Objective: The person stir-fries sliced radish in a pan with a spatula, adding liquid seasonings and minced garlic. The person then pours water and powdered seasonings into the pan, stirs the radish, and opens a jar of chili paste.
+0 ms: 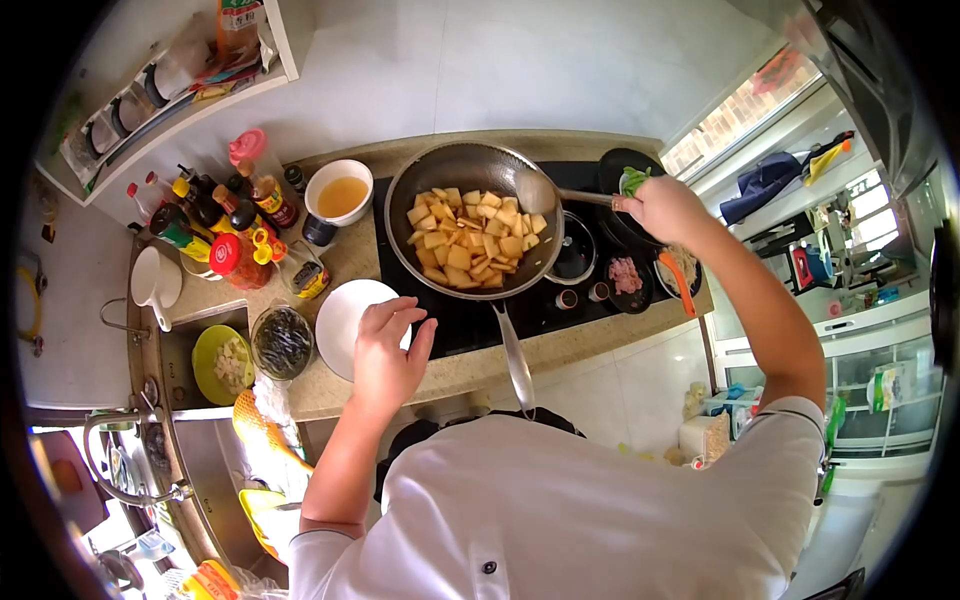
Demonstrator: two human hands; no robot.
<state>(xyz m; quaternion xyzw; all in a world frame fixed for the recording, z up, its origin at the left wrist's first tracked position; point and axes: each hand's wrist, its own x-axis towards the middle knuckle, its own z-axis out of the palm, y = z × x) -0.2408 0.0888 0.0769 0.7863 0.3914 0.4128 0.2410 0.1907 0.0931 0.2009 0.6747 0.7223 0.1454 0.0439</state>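
Observation:
My right hand [665,210] is wrapped round the handle of a spatula [537,192], whose metal head rests inside the wok near its right wall. The wok [405,170] sits on the stove, full of browned potato chunks [465,240]. Its long metal handle [514,360] points toward my body. Over the right side of a white plate [345,315] hovers my left hand [388,355], fingers stretched and thumb apart. I cannot tell whether it touches the plate.
Left of the wok stand a bowl of yellowish liquid [342,196] and several sauce bottles [240,215]. A bowl of dark strips [283,342] and a green bowl [208,365] are further left. Pink chopped meat [626,276] and an orange-handled utensil [676,282] lie right.

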